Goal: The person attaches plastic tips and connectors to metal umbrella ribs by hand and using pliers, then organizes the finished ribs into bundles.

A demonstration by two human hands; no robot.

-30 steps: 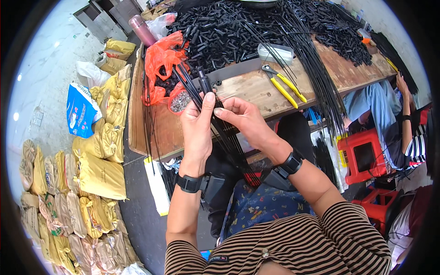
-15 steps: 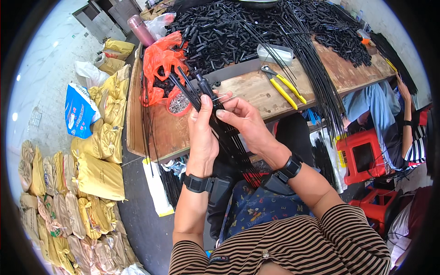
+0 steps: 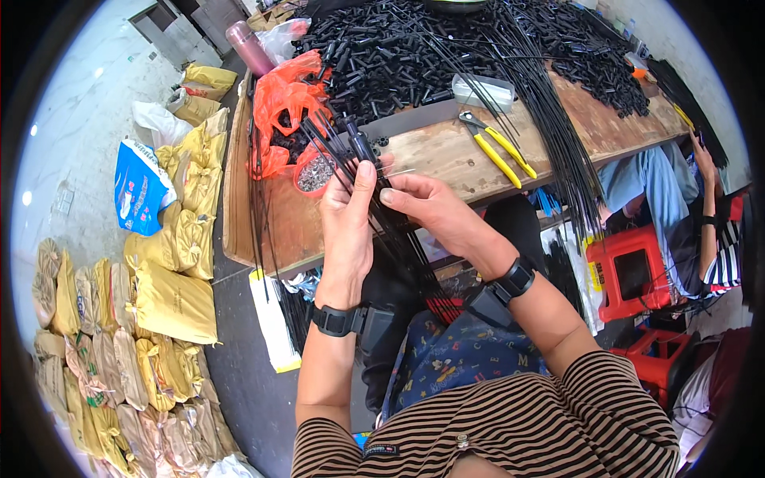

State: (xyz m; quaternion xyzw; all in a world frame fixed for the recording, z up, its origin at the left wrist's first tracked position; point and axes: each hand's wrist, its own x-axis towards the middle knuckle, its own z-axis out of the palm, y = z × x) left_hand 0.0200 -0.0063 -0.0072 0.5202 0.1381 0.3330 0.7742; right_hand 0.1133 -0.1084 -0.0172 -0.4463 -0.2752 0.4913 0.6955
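Note:
My left hand (image 3: pixel 347 227) is closed round a bundle of thin black rods (image 3: pixel 410 267), its thumb pressed along them. The rods slant from above the fist down to my lap. A short black tube (image 3: pixel 358 142) stands up at the top of the grip, beyond my thumb. Close beside it, my right hand (image 3: pixel 438 211) is closed in a pinch against the rods. A fine pale sliver shows above its fingers; what the fingertips hold is hidden. Just past my left hand sits a red dish (image 3: pixel 300 185) of small shiny metal bits.
A heap of black tubes (image 3: pixel 382 68) covers the table's back. Yellow-handled pincers (image 3: pixel 498 155), a clear plastic box (image 3: pixel 484 93), long black rods (image 3: pixel 550 103) and a red plastic bag (image 3: pixel 279 95) lie around. A co-worker's arm (image 3: pixel 708 199) and red stools (image 3: pixel 629 271) are at right.
The rod tips above my left fist have fanned out and shifted slightly right. Both hands stay close together, a little lower against the tube. The whole view has shifted slightly.

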